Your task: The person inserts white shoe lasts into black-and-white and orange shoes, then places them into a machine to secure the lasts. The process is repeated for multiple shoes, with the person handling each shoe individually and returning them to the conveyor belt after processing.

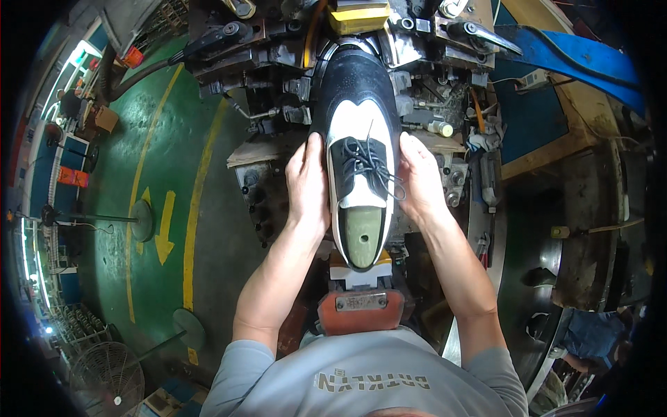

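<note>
A black and white lace-up shoe [351, 118] lies lengthwise in front of me, its toe at the jaws of a machine [299, 62]. A green shoe last [363, 233] with a small round hole fills its heel opening. Black laces [368, 163] are tied in a loose bow over the tongue. My left hand [307, 177] is closed against the left side of the shoe. From the right side my right hand [419, 177] presses on it, so the shoe is held between both palms. The fingertips under its edges are partly hidden.
Metal clamps and levers [479, 35] flank the shoe's toe. A yellow block [358, 17] sits above it. Close to my body is an orange-red machine part [361, 309]. A blue arm [577, 59] reaches in at right. Standing fans [108, 379] and shelves are on the left.
</note>
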A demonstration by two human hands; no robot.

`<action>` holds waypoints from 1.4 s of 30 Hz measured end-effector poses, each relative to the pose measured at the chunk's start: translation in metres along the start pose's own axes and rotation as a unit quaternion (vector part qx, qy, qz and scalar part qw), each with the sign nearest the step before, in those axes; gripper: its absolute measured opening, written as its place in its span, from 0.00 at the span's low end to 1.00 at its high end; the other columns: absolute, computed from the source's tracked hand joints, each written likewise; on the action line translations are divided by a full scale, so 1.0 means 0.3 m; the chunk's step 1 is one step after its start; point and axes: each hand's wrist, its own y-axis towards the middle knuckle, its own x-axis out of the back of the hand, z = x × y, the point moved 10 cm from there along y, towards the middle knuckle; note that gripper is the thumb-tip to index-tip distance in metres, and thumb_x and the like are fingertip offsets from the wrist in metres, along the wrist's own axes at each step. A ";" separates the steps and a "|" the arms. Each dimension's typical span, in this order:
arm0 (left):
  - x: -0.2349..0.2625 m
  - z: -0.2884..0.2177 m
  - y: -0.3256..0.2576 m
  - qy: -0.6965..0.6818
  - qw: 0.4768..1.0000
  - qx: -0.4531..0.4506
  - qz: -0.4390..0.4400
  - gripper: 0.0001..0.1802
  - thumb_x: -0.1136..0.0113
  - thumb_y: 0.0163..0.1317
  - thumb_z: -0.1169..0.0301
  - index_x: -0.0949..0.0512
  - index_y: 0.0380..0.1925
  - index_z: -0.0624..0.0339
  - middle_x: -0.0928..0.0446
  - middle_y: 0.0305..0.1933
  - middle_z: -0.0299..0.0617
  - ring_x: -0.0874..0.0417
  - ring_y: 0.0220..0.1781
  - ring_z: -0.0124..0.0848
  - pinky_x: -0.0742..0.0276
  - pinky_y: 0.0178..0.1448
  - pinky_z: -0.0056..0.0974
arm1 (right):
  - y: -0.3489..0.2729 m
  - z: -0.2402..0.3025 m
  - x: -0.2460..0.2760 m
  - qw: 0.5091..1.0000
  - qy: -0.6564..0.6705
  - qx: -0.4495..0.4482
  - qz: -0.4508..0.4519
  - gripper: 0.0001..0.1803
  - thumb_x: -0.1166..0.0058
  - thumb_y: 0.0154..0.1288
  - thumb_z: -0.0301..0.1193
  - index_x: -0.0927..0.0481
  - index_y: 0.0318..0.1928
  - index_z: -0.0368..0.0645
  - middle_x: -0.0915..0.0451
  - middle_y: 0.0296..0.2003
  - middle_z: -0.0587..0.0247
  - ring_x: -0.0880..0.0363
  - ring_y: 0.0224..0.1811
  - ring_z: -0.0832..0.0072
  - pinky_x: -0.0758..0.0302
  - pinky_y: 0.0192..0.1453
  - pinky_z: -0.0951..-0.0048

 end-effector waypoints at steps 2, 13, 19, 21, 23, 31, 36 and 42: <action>0.018 0.008 0.062 0.006 1.000 -0.029 0.003 0.18 0.55 0.76 0.60 0.23 0.43 0.65 0.21 0.36 0.36 0.22 0.35 0.22 0.23 0.40 0.30 | 0.030 -0.013 -0.036 0.997 0.071 0.005 -0.040 0.11 0.48 0.74 0.36 0.22 0.35 0.45 0.20 0.29 0.72 0.24 0.29 0.84 0.26 0.35 0.79; 0.033 0.019 0.172 0.012 0.999 -0.030 -0.018 0.18 0.53 0.76 0.61 0.23 0.45 0.67 0.21 0.39 0.37 0.21 0.37 0.23 0.23 0.42 0.31 | 0.142 -0.059 -0.020 0.990 0.127 0.041 -0.049 0.10 0.48 0.74 0.34 0.25 0.40 0.39 0.20 0.34 0.66 0.21 0.34 0.80 0.22 0.42 0.76; 0.020 0.008 0.169 -0.008 1.000 -0.012 -0.007 0.18 0.54 0.76 0.61 0.23 0.47 0.66 0.20 0.40 0.39 0.20 0.38 0.24 0.21 0.43 0.31 | 0.127 -0.036 -0.050 0.990 0.127 0.028 -0.056 0.10 0.51 0.75 0.33 0.26 0.41 0.39 0.20 0.35 0.64 0.21 0.35 0.78 0.21 0.43 0.74; 0.017 0.004 0.164 -0.005 1.000 -0.011 -0.010 0.18 0.54 0.76 0.61 0.23 0.47 0.66 0.20 0.41 0.39 0.20 0.38 0.25 0.21 0.43 0.32 | 0.125 -0.034 -0.054 0.990 0.129 0.022 -0.057 0.10 0.51 0.75 0.33 0.26 0.42 0.38 0.20 0.35 0.64 0.20 0.35 0.77 0.21 0.43 0.74; 0.016 0.002 0.162 -0.002 1.000 -0.012 -0.019 0.19 0.53 0.76 0.60 0.23 0.47 0.66 0.20 0.41 0.39 0.20 0.38 0.25 0.21 0.43 0.32 | 0.130 -0.039 -0.053 0.990 0.133 0.017 -0.051 0.10 0.52 0.75 0.33 0.26 0.42 0.38 0.20 0.35 0.63 0.20 0.35 0.76 0.20 0.43 0.73; 0.039 0.029 0.159 -0.019 0.996 0.031 -0.080 0.20 0.52 0.75 0.59 0.22 0.46 0.69 0.19 0.42 0.43 0.18 0.40 0.31 0.19 0.45 0.36 | 0.153 -0.096 -0.038 0.986 0.155 0.000 -0.068 0.11 0.52 0.75 0.34 0.24 0.41 0.39 0.18 0.36 0.62 0.18 0.35 0.75 0.19 0.41 0.72; 0.061 0.051 0.170 -0.019 0.996 0.044 -0.078 0.19 0.51 0.74 0.61 0.24 0.49 0.69 0.19 0.45 0.44 0.17 0.40 0.32 0.20 0.47 0.37 | 0.185 -0.128 -0.007 0.985 0.160 -0.017 -0.060 0.11 0.51 0.74 0.34 0.23 0.41 0.39 0.18 0.35 0.63 0.18 0.33 0.76 0.19 0.38 0.73; 0.118 0.073 0.173 -0.033 0.996 -0.006 -0.077 0.15 0.54 0.74 0.67 0.24 0.47 0.67 0.20 0.45 0.43 0.18 0.43 0.31 0.21 0.49 0.38 | 0.186 -0.124 0.037 0.989 0.108 0.046 -0.091 0.08 0.54 0.74 0.29 0.24 0.40 0.39 0.19 0.35 0.64 0.19 0.34 0.78 0.20 0.39 0.76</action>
